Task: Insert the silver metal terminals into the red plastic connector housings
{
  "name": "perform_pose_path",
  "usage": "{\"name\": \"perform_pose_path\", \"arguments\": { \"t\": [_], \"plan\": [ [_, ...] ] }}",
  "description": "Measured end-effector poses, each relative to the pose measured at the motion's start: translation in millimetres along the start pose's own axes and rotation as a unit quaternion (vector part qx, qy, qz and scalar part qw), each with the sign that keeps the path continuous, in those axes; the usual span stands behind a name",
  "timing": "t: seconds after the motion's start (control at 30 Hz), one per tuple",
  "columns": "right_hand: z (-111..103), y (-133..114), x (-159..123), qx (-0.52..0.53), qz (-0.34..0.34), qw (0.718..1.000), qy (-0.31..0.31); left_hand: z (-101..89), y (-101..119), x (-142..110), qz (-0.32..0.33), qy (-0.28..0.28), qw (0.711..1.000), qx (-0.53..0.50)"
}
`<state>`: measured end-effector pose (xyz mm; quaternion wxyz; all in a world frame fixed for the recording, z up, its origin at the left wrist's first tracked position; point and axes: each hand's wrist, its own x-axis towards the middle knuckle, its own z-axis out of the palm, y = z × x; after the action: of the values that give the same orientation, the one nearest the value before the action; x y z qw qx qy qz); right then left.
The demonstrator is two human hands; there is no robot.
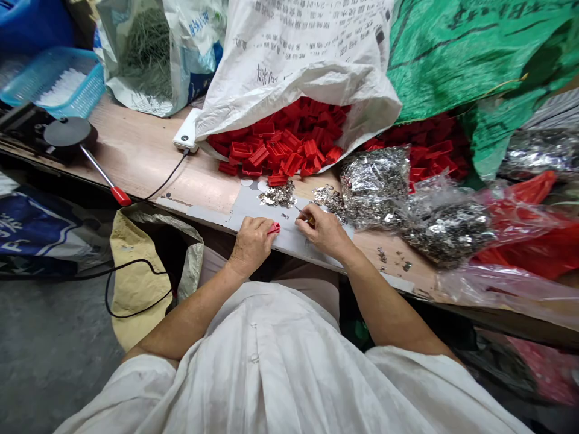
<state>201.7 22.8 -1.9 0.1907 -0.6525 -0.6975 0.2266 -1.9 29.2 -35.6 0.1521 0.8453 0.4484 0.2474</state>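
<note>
Two hands at the front edge of the worktop (145, 147). My left fingers (259, 225) are closed around a small red plastic piece (274, 228); only its blocky end juts out on the right side, the rest hidden in my grip. My right fingers (319, 218) are curled snugly about the amber, translucent-looking handle of a slim tool (309, 219). Its thin shaft slants up and to the left; I cannot tell whether the tip touches anything.

Surface beneath: a flat, smooth grey sheet (292, 242) over pale wood-toned board. On it, between and just beyond my hands, lies one tiny metal part (284, 216), too small to resolve in shape. Farther on, a loose heap of thin, shiny metal bits (278, 194); to its right, a second metal heap (328, 196) reaches a crinkled clear plastic bag (375, 184) packed with similar glinting pieces.

Behind these, glossy red, hollow, angular plastic parts (283, 144) spill from the mouth of a white printed sack (312, 51), its fabric creased. Right of it, a wrinkled green sack (452, 60) sits above more red parts (434, 147).
</note>
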Motion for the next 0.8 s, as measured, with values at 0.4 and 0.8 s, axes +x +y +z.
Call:
{"name": "perform_pose_path", "arguments": {
  "t": [0.4,0.8],
  "plan": [
    [-1.1,-13.4,8.5,0.077,-0.070,0.991,-0.078,7.7,12.8,-4.3,0.002,-0.007,1.000,0.010],
    [-1.0,-22.8,10.5,0.023,-0.052,0.997,-0.045,12.6,17.8,-3.8,-0.017,0.000,1.000,0.013]
  ]
}}
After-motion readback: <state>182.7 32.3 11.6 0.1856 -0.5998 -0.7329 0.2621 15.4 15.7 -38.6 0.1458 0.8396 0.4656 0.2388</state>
